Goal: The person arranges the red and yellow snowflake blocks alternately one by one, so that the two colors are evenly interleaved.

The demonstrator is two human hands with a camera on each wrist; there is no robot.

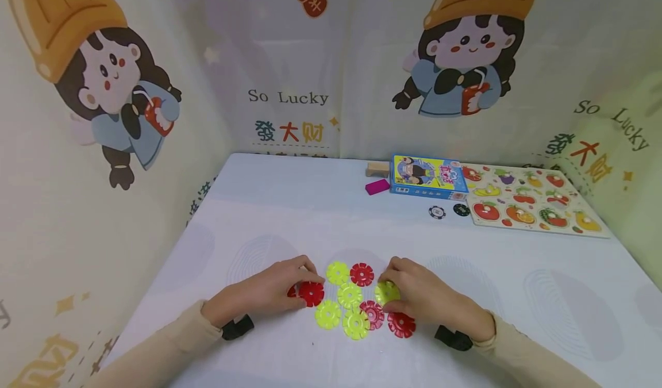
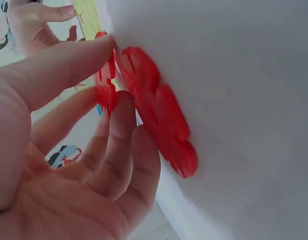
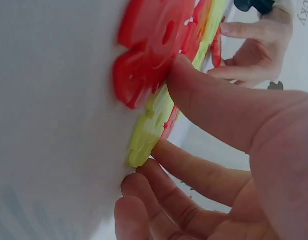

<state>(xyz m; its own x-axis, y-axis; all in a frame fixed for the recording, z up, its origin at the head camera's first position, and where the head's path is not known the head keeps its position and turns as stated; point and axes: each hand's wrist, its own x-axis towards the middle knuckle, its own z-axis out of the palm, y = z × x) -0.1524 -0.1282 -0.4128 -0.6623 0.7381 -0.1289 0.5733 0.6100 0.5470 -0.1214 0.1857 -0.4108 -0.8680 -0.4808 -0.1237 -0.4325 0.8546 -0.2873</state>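
Observation:
My left hand point(image 1: 276, 286) pinches a red notched plastic disc point(image 1: 312, 294) between thumb and forefinger. Another red disc point(image 2: 158, 110) lies flat on the table beside its fingers, mostly covered in the head view. On the right, my right hand point(image 1: 426, 293) has thumb and forefinger around the edges of a yellow-green disc point(image 1: 387, 292), low at the tabletop. Close to that thumb lies a red disc point(image 1: 401, 325). Between the hands are more such discs, among them a yellow-green one point(image 1: 338, 273), a red one point(image 1: 361, 274) and a yellow-green one point(image 1: 328, 314); some overlap.
At the back right stand a blue card box point(image 1: 428, 176), a wooden block point(image 1: 377, 169) and a magenta block point(image 1: 377, 187). Two round chips point(image 1: 437, 212) lie before the box. A fruit puzzle board point(image 1: 532, 198) lies farther right. Printed cloth surrounds the table.

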